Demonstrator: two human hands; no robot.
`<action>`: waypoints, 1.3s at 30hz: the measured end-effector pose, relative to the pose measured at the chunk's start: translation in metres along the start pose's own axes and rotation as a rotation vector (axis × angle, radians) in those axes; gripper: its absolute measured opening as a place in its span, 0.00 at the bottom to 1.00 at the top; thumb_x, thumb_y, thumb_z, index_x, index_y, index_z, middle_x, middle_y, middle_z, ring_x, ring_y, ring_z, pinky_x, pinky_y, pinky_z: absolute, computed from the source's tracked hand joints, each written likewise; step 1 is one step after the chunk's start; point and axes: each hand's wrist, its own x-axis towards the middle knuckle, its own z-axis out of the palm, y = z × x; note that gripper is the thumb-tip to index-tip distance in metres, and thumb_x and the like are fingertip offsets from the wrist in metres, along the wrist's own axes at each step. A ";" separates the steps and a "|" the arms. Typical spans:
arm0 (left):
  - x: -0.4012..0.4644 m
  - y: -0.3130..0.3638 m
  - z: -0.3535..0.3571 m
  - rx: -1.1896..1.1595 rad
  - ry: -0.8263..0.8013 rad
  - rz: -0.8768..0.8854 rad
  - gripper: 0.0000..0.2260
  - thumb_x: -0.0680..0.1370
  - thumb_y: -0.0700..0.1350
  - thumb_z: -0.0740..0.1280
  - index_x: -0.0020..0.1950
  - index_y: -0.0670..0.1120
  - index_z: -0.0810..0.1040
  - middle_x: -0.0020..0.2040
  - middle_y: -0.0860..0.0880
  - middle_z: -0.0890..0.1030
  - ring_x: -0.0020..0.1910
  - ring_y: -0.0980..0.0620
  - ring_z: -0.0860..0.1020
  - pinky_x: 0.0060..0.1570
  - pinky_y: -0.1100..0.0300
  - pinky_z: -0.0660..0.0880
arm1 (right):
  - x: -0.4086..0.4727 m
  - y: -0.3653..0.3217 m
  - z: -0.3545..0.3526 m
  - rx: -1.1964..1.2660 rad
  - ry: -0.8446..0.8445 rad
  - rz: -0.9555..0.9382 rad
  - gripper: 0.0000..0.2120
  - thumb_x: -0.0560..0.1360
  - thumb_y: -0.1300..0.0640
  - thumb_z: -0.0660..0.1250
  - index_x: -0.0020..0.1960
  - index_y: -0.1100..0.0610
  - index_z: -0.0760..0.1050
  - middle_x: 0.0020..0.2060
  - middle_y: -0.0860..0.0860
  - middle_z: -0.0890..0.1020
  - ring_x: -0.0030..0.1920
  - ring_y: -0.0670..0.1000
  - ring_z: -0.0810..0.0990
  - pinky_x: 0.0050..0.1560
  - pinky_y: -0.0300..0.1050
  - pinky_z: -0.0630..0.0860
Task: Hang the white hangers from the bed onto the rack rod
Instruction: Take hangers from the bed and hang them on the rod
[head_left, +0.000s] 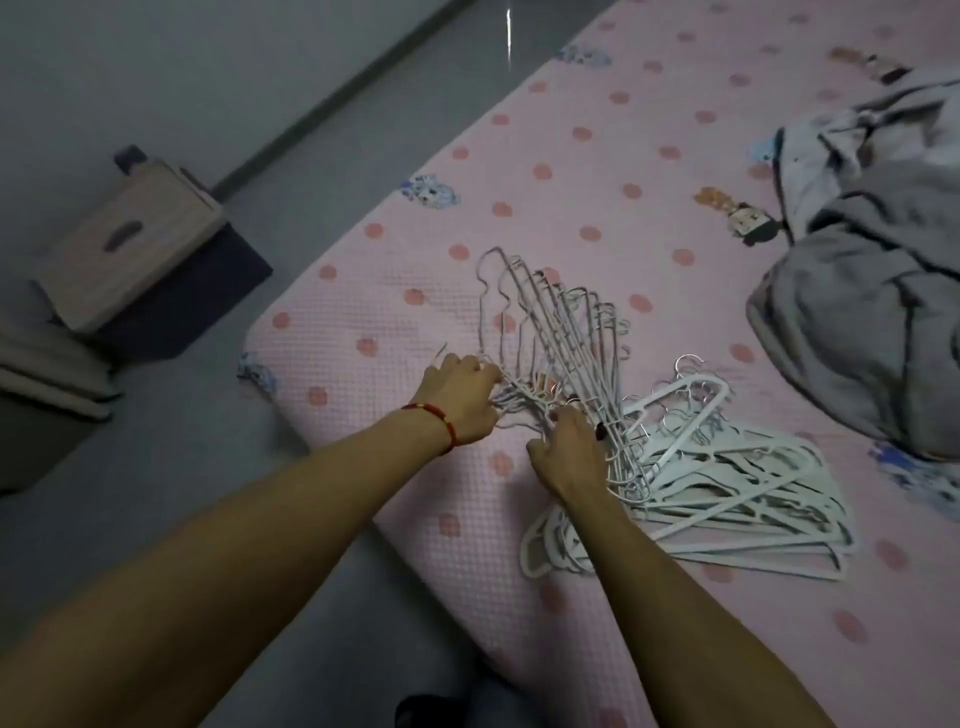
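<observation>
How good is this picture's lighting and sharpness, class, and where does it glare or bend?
Head view: dim, flat light with soft shadows; slightly blurred, so the thin wire hangers merge; a bright glare streak at the top; wide-angle bending stretches the forearms and curves the bed edge.

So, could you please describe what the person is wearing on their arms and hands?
Both forearms are bare, with no sleeves in view. The left wrist carries a thin red cord bracelet with small gold-coloured beads. The right hand has dark-painted nails; no ring or watch shows.
</observation>
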 end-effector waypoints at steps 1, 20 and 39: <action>0.008 -0.002 0.004 -0.020 -0.042 -0.051 0.24 0.80 0.50 0.64 0.75 0.49 0.66 0.73 0.43 0.68 0.70 0.38 0.65 0.68 0.41 0.66 | 0.015 0.003 0.005 -0.078 -0.020 -0.007 0.24 0.75 0.51 0.68 0.68 0.60 0.70 0.67 0.58 0.74 0.67 0.61 0.73 0.64 0.57 0.73; -0.003 -0.037 0.033 -0.529 0.014 -0.305 0.22 0.78 0.45 0.64 0.72 0.48 0.70 0.65 0.43 0.75 0.65 0.43 0.71 0.62 0.46 0.73 | 0.089 0.010 0.009 -0.529 -0.038 -0.025 0.37 0.74 0.40 0.69 0.64 0.71 0.67 0.52 0.66 0.78 0.52 0.66 0.78 0.49 0.58 0.80; -0.272 -0.206 -0.013 -1.145 0.662 -0.844 0.16 0.77 0.43 0.68 0.64 0.47 0.78 0.61 0.49 0.80 0.59 0.51 0.79 0.56 0.65 0.73 | -0.092 -0.313 0.030 -0.237 -0.602 -0.887 0.18 0.85 0.45 0.51 0.69 0.48 0.70 0.49 0.52 0.84 0.47 0.53 0.83 0.55 0.53 0.79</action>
